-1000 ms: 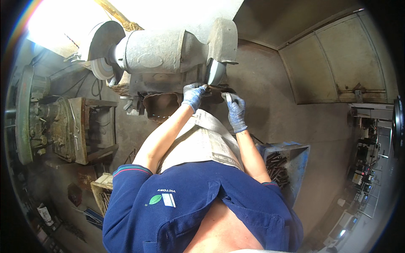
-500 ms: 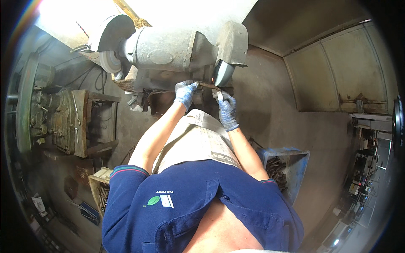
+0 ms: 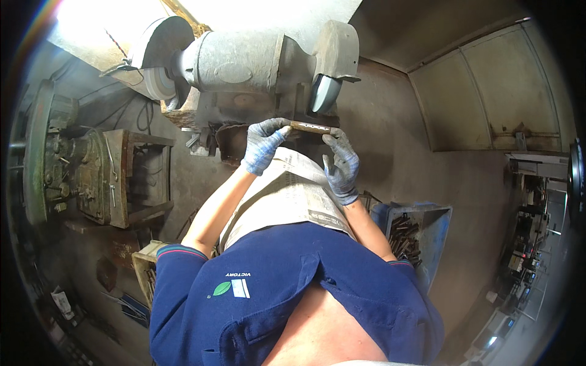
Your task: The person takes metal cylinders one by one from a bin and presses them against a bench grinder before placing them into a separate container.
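Observation:
A short, dark brown metal bar with a row of bright spots along one face lies level between my gloved hands. My left hand pinches its left end between thumb and fingers. At the other end, my right hand holds it by the fingertips, its lower fingers curled loosely. Just beyond the bar is the right wheel of a grey double-ended grinder; a gap separates bar and wheel. A paper-like cover with print lies over my lap.
At the right stands a blue-edged bin of dark metal pieces; another box is at my left. The grinder's left wheel is partly guarded. A greenish machine stands at far left, pale panels at far right.
The bar has come away from the right wheel toward me, and the orange glow at the wheel is gone. It is now turned so its bright-spotted face shows.

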`<action>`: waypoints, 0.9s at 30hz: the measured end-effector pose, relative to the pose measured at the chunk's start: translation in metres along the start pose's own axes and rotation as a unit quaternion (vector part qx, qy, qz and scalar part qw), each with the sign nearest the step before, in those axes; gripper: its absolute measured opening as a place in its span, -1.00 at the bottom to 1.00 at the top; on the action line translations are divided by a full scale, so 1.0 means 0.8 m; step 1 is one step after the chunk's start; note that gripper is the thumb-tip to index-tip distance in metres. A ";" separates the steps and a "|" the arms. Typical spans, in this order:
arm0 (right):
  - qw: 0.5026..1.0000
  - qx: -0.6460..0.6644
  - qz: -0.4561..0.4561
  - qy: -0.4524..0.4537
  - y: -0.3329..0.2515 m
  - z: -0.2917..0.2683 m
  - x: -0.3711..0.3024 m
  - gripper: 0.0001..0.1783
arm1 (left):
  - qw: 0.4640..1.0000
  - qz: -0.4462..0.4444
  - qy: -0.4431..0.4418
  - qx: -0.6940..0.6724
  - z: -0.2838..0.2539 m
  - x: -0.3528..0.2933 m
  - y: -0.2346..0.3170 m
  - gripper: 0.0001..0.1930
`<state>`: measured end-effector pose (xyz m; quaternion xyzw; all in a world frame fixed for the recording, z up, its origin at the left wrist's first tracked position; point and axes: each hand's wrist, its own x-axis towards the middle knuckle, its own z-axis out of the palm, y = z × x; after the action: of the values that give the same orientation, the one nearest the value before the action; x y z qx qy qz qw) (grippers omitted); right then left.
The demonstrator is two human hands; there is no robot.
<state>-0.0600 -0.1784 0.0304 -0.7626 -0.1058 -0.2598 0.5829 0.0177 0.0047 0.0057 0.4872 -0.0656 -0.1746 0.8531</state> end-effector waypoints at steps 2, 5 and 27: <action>0.999 -0.021 -0.023 0.002 -0.011 -0.004 0.001 -0.61 | 1.000 0.008 -0.008 0.009 0.009 -0.008 0.015 -0.83; 0.998 -0.048 -0.042 0.008 -0.024 -0.006 -0.003 -0.56 | 1.000 0.015 -0.016 0.016 0.020 -0.021 0.035 -0.83; 0.903 -0.318 0.173 0.231 -0.023 -0.072 -0.094 -0.57 | 0.969 -0.123 -0.151 0.152 -0.010 0.089 -0.007 -0.89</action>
<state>-0.1478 -0.2168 0.0175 -0.8325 0.2535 -0.3439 0.3528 0.0851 -0.0173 -0.0074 0.5840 -0.1588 -0.3375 0.7210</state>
